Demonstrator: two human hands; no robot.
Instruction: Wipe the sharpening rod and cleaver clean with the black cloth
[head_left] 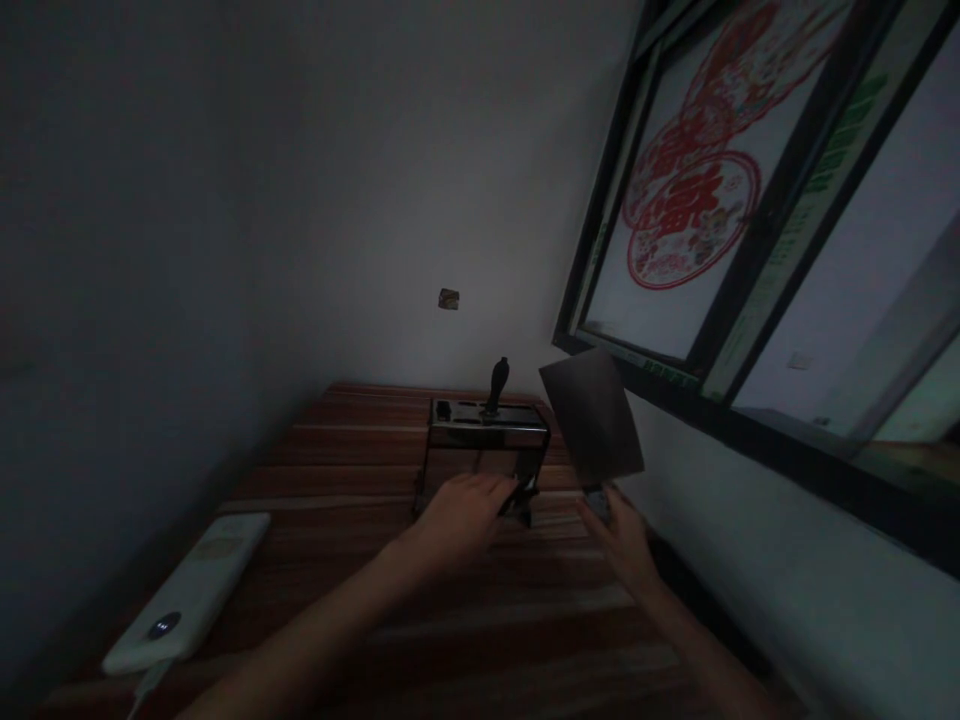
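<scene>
My right hand (626, 540) is closed round the handle of a cleaver (596, 415), whose broad rectangular blade points up and leans left. My left hand (461, 510) reaches in front of a knife block (487, 412) with a slotted metal top and a see-through front. Its fingers are closed at a small dark thing (517, 495) by the block's lower right side; what this is cannot be made out. One knife with a black handle (498, 382) stands in a slot of the block. The cleaver is apart from the block, to its right.
The block stands on a striped reddish-brown wooden table (322, 485) near the wall. At the left lies a white power bank (199, 585) with a small round display and a cable (150, 685). A dark-framed window (690, 370) with red decorations is on the right.
</scene>
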